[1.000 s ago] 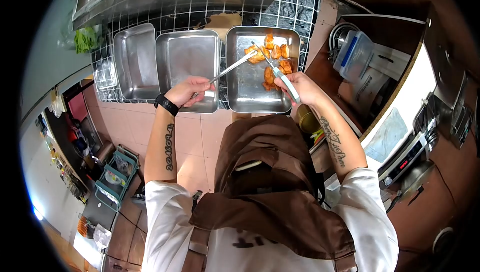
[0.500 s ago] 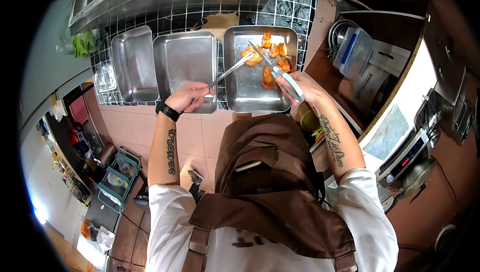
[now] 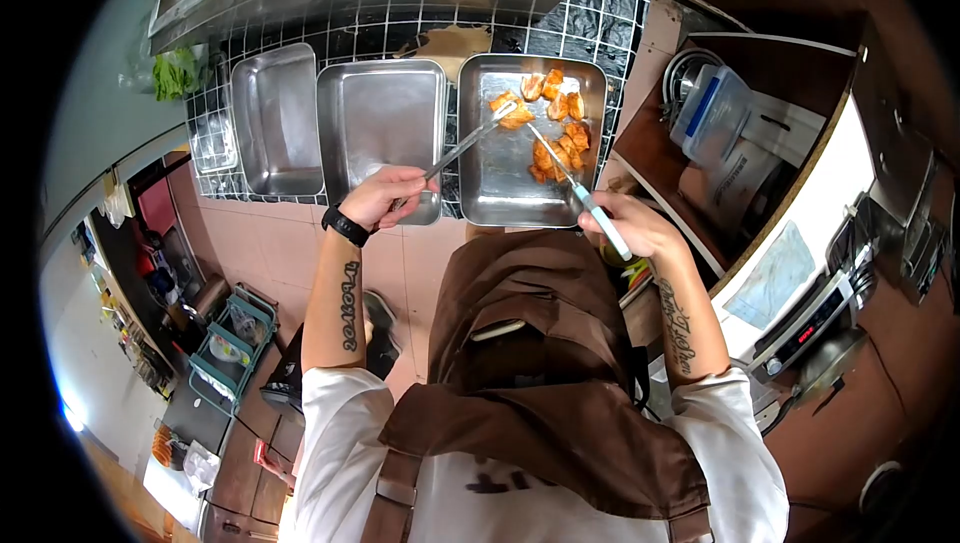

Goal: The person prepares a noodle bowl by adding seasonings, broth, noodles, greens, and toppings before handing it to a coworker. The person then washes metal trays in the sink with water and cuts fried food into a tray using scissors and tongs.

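My left hand (image 3: 385,198) is closed around metal tongs (image 3: 460,150), whose tips touch a chunk of orange-brown meat (image 3: 515,117) in the right-hand metal tray (image 3: 490,198). In my right hand (image 3: 635,223) are scissors (image 3: 597,215) with pale blue handles. Their blades point up and left over the tray, near the held chunk, and look close together or edge-on. Several smaller cut pieces of meat (image 3: 560,156) lie on the tray's right side.
Two more metal trays stand to the left, a middle one (image 3: 385,113) and a far-left one (image 3: 275,123). Green leaves (image 3: 177,73) show beyond them. An open cabinet with a lidded plastic container (image 3: 715,108) is on the right. A teal rack (image 3: 235,348) stands lower left.
The scissors have turned and their blades came together, pulling slightly toward me. Another piece now lies among the cut meat at the lower right. The tongs remain on the chunk.
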Tool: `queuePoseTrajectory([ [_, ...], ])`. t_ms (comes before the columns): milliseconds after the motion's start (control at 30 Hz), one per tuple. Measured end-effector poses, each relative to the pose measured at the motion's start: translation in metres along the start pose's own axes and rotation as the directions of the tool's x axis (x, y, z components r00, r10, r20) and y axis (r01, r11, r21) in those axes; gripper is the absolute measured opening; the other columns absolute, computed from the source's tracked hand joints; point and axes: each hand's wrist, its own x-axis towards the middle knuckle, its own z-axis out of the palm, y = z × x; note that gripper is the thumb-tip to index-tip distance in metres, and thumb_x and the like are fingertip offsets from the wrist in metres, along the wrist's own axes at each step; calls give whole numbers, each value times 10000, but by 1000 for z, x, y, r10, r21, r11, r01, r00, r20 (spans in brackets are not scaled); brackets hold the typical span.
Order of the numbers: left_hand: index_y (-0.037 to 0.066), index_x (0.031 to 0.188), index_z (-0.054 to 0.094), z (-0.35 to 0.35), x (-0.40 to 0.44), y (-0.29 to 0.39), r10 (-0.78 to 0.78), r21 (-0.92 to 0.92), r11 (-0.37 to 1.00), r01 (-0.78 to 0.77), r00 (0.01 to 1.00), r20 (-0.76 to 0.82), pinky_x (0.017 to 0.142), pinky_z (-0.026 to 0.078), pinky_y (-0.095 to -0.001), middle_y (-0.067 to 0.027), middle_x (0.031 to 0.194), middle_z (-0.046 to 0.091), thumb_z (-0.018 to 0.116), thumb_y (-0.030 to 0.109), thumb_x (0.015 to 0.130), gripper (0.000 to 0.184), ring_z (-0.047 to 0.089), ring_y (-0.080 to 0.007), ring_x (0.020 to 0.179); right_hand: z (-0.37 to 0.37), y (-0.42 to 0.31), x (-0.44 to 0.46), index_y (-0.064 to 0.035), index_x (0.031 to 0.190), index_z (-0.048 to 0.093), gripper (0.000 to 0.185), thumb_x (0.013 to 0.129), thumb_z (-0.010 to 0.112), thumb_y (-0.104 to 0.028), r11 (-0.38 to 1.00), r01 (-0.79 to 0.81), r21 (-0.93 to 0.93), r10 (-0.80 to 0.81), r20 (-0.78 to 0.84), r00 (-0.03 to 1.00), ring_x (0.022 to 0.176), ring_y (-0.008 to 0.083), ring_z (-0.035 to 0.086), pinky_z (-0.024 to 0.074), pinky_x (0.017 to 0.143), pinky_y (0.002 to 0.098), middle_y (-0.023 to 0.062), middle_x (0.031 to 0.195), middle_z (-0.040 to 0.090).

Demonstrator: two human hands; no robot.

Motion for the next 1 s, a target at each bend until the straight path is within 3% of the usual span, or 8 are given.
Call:
queuePoseTrajectory([
  [67,30,1086,655,3,2,-1,-4,-6,1000,4,999,35,355,218,-218,26,555,448,542,271,1027,273,314,-39,378,5,7,9,-52,1008,654,534,917,619,-577,1000,4,-14,-4,14,1000,790,201,614,481,744,351,79,784,636],
  [233,18,1157,632,9,4,-3,-12,-91,996,21,995,94,364,224,-213,39,575,442,520,287,1037,316,301,-40,399,8,7,21,-61,776,614,455,932,661,-486,979,12,203,-14,11,1000,510,99,568,453,525,272,-9,610,564],
  [367,7,1244,611,20,0,-10,18,-183,983,3,993,114,374,238,-199,36,647,490,513,293,1047,362,328,-33,425,14,15,23,-73,749,613,449,926,675,-481,952,12,307,-11,-6,1000,517,99,566,454,529,280,-12,596,559],
  [533,37,1286,608,45,-17,-10,83,40,996,-77,982,-168,376,258,-190,33,644,505,525,281,1050,349,369,-20,425,18,26,29,-54,866,621,281,982,656,-308,997,20,74,-13,-94,995,500,76,559,433,485,223,-16,589,571],
  [667,53,1259,627,54,-22,-14,52,-7,998,-55,970,-237,368,249,-193,33,633,506,531,298,1049,336,354,-22,405,14,18,25,-65,729,614,486,900,700,-511,975,-23,222,44,-90,995,500,103,567,444,498,277,-11,567,568],
  [800,59,1229,636,59,-11,-27,-1,-112,993,-26,972,-233,358,236,-197,30,626,510,534,316,1049,331,341,-21,391,12,7,22,-69,742,610,484,899,701,-518,965,-72,252,98,-91,991,489,95,565,449,498,262,-15,559,559],
  [900,48,1217,638,68,-8,-26,-5,-156,987,-38,963,-269,375,252,-203,33,622,512,551,332,1042,345,363,-26,408,8,10,24,-55,775,640,504,887,698,-542,973,-109,202,127,-77,989,526,121,593,467,535,288,10,583,585],
  [1000,49,1193,648,84,-13,-29,78,-48,993,-107,908,-411,409,288,-202,40,624,528,577,345,1027,346,405,-36,438,-4,-28,3,-40,849,692,524,874,690,-564,984,-154,-93,135,-180,974,591,159,626,487,596,325,50,632,627],
])
